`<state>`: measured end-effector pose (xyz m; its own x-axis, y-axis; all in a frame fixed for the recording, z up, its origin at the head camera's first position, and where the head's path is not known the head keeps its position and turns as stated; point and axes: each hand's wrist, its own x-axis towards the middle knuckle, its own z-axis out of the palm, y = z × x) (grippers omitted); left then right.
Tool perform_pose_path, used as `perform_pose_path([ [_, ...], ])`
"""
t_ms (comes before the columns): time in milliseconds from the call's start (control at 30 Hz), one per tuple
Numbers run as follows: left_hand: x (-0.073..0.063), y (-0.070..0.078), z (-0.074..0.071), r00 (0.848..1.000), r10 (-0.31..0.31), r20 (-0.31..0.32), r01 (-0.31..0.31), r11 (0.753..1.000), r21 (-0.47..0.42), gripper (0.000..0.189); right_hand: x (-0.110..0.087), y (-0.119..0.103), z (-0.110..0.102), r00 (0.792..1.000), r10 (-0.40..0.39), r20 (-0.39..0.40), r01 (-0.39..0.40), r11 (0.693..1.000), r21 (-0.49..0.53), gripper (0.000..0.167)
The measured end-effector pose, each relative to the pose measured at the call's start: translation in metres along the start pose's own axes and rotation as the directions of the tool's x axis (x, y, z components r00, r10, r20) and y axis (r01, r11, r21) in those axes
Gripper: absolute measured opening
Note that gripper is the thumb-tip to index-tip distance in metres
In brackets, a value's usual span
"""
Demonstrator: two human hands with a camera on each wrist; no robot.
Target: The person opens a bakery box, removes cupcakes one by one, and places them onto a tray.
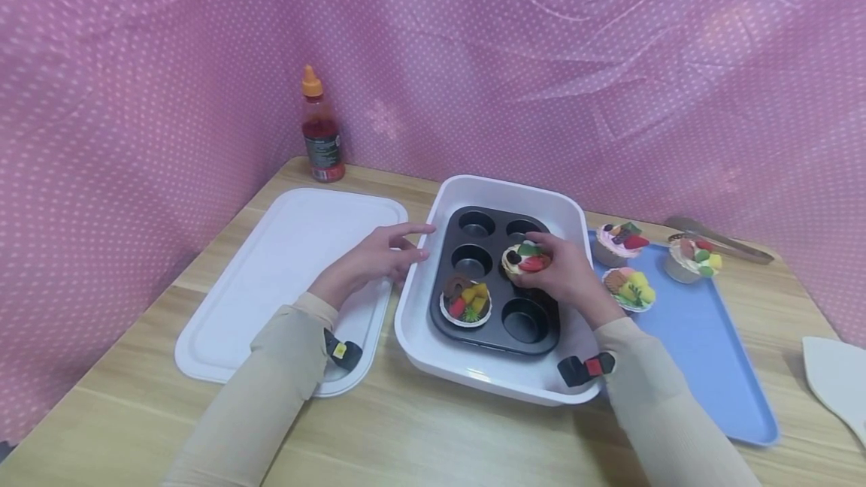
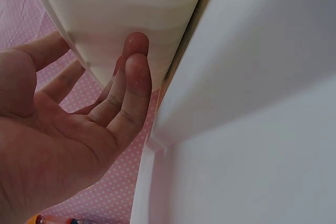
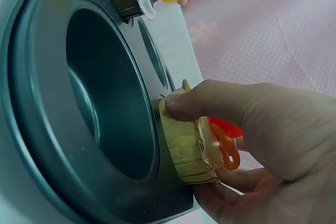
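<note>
My right hand (image 1: pixel 563 270) grips a fruit-topped cupcake (image 1: pixel 524 260) by its sides, over the middle right cup of a dark muffin pan (image 1: pixel 497 338). In the right wrist view, thumb and fingers pinch its pale wrapper (image 3: pixel 181 142) close over the pan. A second cupcake (image 1: pixel 465 302), topped with fruit and a brown ring, sits at the front left of the pan. The pan lies inside a white bin (image 1: pixel 473 376). At the bin's left wall is my left hand (image 1: pixel 368 255), its fingers relaxed and holding nothing, fingertips right at the rim.
On the right, a blue tray (image 1: pixel 704 352) bears several more cupcakes (image 1: pixel 629 289). A white board (image 1: pixel 291 261) lies left of the bin, with a red sauce bottle (image 1: pixel 322 130) behind it. Tongs (image 1: pixel 720 239) lie at the back right, and a white paddle (image 1: pixel 839 378) at the right edge.
</note>
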<state>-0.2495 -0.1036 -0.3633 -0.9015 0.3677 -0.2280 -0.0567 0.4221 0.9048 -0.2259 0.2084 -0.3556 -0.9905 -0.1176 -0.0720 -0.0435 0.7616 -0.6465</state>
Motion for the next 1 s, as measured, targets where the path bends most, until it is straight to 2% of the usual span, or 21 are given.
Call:
perform_pose_path([
  [1000, 0.0022, -0.0022, 0.0003, 1.0, -0.003, -0.002, 0.003, 1.0, 0.003, 0.052, -0.0006, 0.001, 0.0004, 0.999, -0.018, -0.038, 0.018, 1.0, -0.001, 0.071],
])
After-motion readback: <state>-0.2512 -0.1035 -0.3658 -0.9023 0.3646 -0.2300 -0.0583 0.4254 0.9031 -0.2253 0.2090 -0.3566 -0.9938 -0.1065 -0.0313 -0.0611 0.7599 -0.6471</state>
